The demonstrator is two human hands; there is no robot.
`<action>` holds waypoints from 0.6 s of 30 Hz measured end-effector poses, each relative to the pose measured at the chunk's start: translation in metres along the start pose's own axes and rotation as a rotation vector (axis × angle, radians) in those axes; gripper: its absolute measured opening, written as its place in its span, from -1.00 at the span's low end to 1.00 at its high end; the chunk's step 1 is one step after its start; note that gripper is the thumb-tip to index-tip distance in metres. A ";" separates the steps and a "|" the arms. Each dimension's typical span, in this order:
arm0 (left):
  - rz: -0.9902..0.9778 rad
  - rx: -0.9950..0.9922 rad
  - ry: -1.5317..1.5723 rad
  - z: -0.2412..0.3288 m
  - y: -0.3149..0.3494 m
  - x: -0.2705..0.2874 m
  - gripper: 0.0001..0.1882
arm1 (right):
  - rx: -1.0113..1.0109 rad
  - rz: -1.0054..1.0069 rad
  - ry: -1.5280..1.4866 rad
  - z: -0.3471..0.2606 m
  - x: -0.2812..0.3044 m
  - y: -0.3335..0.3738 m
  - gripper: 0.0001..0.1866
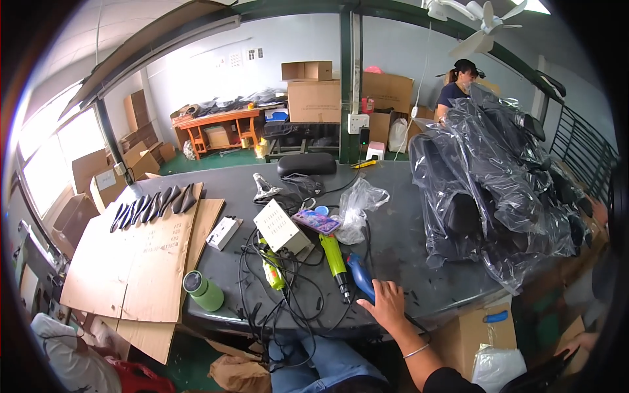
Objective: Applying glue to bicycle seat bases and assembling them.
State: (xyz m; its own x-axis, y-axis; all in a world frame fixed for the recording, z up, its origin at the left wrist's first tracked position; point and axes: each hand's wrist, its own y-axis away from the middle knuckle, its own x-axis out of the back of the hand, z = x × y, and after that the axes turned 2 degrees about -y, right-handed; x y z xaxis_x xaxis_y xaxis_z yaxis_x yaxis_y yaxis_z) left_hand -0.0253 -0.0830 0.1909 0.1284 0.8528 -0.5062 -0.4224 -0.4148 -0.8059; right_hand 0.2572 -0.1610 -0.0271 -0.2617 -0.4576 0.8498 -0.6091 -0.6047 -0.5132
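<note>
My right hand (389, 306) reaches in from the lower edge, fingers spread, at the near end of a blue corded hand tool (360, 275) on the dark table. The fingertips meet or nearly meet the tool; I cannot tell if they touch it. A black cord runs out from beneath this hand. Just left of the blue tool lies a yellow-green electric screwdriver (335, 262), and a second yellow-green tool (271, 267) rests among tangled black cables. Behind them are a cream metal box (282, 227) and a phone in a purple case (317, 221). My left hand is out of view.
Plastic-wrapped black padded parts (468, 196) pile up at the right. Several black curved pieces (154, 204) lie on cardboard (131, 262) at the left, near a green bottle (204, 292). An open carton (468, 334) stands below the table; co-workers are at both sides and behind.
</note>
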 end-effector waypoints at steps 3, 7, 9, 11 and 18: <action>0.001 -0.019 -0.073 0.008 0.002 -0.005 -0.65 | -0.013 -0.024 0.005 0.002 0.000 0.008 -0.30; -0.080 -0.028 -0.099 0.009 0.003 -0.002 -0.66 | -0.089 -0.093 -0.035 0.005 0.002 0.009 -0.31; -0.099 -0.008 -0.110 0.013 0.003 0.001 -0.68 | -0.089 -0.078 -0.036 0.003 0.007 0.007 -0.31; -0.115 0.009 -0.122 0.014 0.003 -0.001 -0.69 | -0.085 -0.065 -0.035 0.001 0.012 0.006 -0.31; -0.086 -0.030 -0.102 0.008 0.002 -0.008 -0.73 | 0.070 0.184 -0.168 -0.022 0.036 -0.003 -0.37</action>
State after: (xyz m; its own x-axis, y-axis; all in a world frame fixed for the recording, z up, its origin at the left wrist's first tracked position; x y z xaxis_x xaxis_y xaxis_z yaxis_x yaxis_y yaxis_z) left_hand -0.0349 -0.0881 0.1956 0.0706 0.9126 -0.4026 -0.3866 -0.3470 -0.8544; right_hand 0.2334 -0.1613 0.0074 -0.2313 -0.6623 0.7127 -0.5077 -0.5428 -0.6691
